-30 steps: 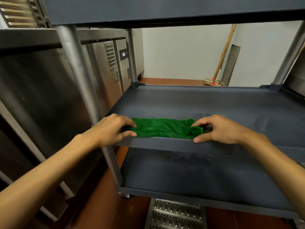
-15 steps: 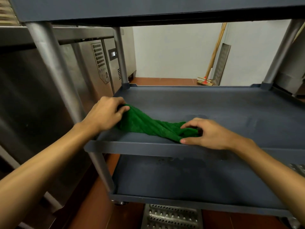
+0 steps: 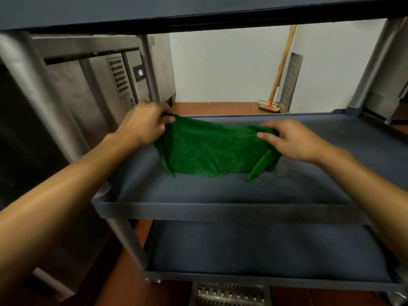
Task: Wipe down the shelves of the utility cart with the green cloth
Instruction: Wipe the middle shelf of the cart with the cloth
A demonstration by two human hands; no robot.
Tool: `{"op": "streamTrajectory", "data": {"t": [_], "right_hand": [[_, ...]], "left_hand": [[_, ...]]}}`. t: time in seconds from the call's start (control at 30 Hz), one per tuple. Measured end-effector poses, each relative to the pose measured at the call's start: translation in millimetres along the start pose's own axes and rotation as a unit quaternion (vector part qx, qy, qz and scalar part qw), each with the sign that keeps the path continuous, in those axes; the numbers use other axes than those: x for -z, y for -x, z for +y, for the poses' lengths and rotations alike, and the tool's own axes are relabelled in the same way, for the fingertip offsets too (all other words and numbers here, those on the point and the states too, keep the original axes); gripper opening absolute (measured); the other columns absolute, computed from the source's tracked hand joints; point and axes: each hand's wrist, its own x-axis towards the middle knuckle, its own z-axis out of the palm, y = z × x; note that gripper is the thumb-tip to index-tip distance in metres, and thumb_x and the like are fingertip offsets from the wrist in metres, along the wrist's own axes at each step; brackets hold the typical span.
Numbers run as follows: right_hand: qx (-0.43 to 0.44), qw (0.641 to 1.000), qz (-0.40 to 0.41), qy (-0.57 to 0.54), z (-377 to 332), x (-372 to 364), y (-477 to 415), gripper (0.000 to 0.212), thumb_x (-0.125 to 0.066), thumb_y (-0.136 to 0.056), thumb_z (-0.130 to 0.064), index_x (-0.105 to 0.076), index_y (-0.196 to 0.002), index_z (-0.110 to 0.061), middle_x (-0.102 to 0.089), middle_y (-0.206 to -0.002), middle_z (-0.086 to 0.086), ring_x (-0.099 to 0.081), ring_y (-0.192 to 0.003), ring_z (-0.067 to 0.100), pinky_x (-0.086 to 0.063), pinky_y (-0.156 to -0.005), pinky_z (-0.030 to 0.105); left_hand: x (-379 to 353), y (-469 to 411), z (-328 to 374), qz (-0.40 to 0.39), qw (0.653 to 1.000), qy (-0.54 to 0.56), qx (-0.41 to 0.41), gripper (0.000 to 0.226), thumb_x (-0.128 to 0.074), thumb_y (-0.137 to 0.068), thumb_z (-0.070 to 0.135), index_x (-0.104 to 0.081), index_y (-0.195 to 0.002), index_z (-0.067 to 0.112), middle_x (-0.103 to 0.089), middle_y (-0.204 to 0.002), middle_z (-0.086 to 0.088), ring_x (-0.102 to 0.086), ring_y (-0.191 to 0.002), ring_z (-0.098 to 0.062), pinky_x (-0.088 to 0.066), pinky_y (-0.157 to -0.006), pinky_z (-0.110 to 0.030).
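Green cloth (image 3: 209,151) now spread between left hand (image 3: 143,123) and right hand (image 3: 293,141).

Your bright green fabric cloth (image 3: 207,151) is one plain colour. The slate-blue plastic middle shelf (image 3: 220,191) is plain too, with darker smudges. Behind that shelf you have a white wall (image 3: 220,67), brick-red floor tiles (image 3: 212,108) and a tan wooden-handled broom (image 3: 280,69) with a red collar.

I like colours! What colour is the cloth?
The cloth is green, seen in the head view.
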Motion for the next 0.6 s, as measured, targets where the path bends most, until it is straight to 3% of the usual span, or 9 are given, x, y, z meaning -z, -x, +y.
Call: {"op": "streamTrajectory", "data": {"t": [0.13,0.23,0.37,0.47,0.53,0.6], "right_hand": [[-0.053,0.997,0.056,0.002,21,18,-20,0.028,-0.055,-0.098,-0.021,-0.064,-0.122,-0.008,-0.066,-0.113,0.011,-0.059,-0.106,0.028,-0.044,-0.094,0.034],[-0.094,0.992,0.077,0.014,41,22,-26,0.027,-0.052,-0.099,-0.017,-0.064,-0.121,-0.007,-0.064,-0.122,0.018,-0.057,-0.112,0.035,-0.042,-0.091,0.033],[-0.154,0.98,0.127,0.006,69,29,-26,0.028,-0.049,-0.1,-0.012,-0.063,-0.124,-0.009,-0.063,-0.125,0.017,-0.056,-0.116,0.035,-0.042,-0.098,0.033],[-0.167,0.971,0.165,0.042,90,26,-19,0.026,-0.049,-0.098,-0.008,-0.064,-0.118,-0.005,-0.064,-0.118,0.019,-0.059,-0.108,0.037,-0.046,-0.092,0.036],[-0.156,0.973,0.154,0.076,104,19,-7,0.022,-0.052,-0.096,-0.008,-0.064,-0.114,-0.004,-0.064,-0.112,0.021,-0.061,-0.101,0.038,-0.048,-0.085,0.037],[-0.142,0.982,0.077,0.102,118,6,9,0.02,-0.057,-0.094,-0.008,-0.064,-0.111,-0.003,-0.064,-0.11,0.022,-0.06,-0.101,0.039,-0.047,-0.086,0.039]], "left_hand": [[-14,-38,13,0.023,0.999,0.021,-0.008,0.019,-0.058,-0.098,0.023,-0.068,-0.109,0.01,-0.07,-0.105,-0.015,-0.063,-0.099,-0.035,-0.049,-0.087,-0.04],[-29,-62,30,0.025,0.999,0.034,-0.008,0.023,-0.057,-0.098,0.026,-0.068,-0.111,0.011,-0.07,-0.107,-0.016,-0.063,-0.101,-0.037,-0.051,-0.087,-0.042],[-54,-83,54,0.024,0.997,0.062,-0.036,0.024,-0.058,-0.098,0.028,-0.07,-0.111,0.012,-0.071,-0.108,-0.015,-0.064,-0.101,-0.035,-0.053,-0.086,-0.046],[-73,-91,75,0.034,0.994,0.081,-0.059,0.026,-0.055,-0.1,0.026,-0.069,-0.113,0.009,-0.071,-0.109,-0.014,-0.064,-0.1,-0.033,-0.052,-0.086,-0.043],[-88,-88,85,0.028,0.993,0.083,-0.082,0.024,-0.052,-0.102,0.025,-0.067,-0.112,0.009,-0.068,-0.107,-0.013,-0.062,-0.097,-0.03,-0.052,-0.083,-0.041],[-106,-79,89,-0.021,0.99,0.07,-0.121,0.021,-0.05,-0.101,0.026,-0.062,-0.108,0.011,-0.065,-0.103,-0.01,-0.061,-0.091,-0.03,-0.053,-0.079,-0.045]]}}
